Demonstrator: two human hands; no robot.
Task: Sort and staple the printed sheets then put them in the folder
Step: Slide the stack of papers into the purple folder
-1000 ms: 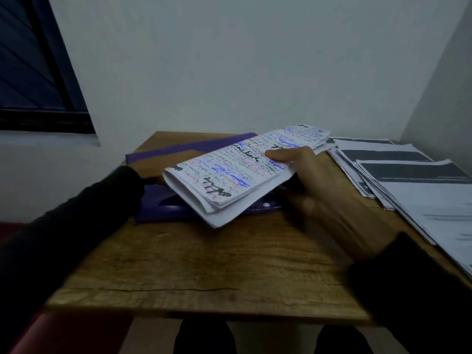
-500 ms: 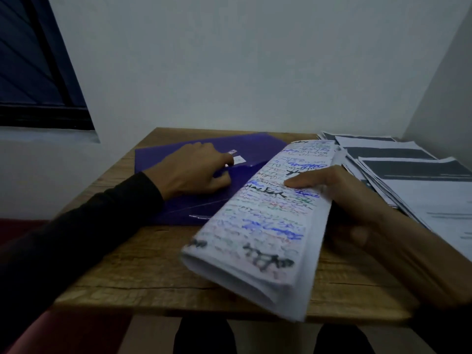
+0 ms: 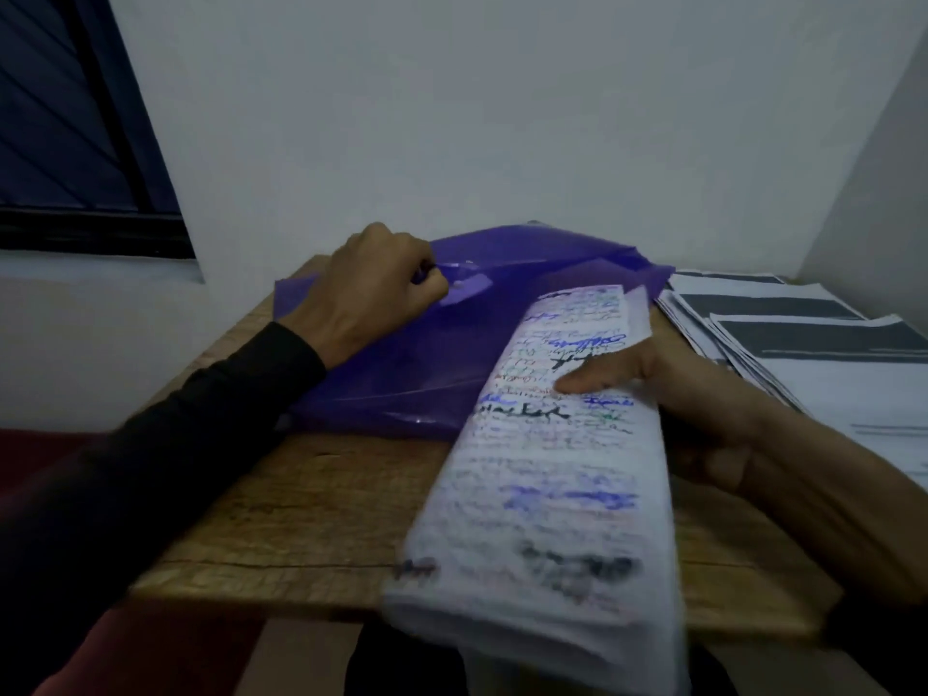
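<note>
the step in hand looks like the last one: opening the folder (image 3: 502, 313) so the bundle can go in. the left hand (image 3: 371, 288) has its grip clenched on the edge of the purple flap and holds it lifted off the worktop (image 3: 311, 499), so the cover stands up like a tent towards the wall. the right hand (image 3: 668, 394) grasps the folded bundle of sheets (image 3: 547, 474), thumb pressed across the written face and fingers underneath, holding it above the near edge of the worktop and just right of the folder, its far end overlapping the folder's corner. whether the bundle is stapled i cannot tell; the near end is blurred.

the next move, as i judge it, calls for swinging the bundle's far end left under the raised flap and sliding it flat inside while the left hand keeps the mouth wide.

half a second ago the left hand lay on the closed folder, fingers at the clasp; now the flap is up. the bundle has come nearer and lower. the stack of printed sheets (image 3: 813, 354) on the right has not shifted.
</note>
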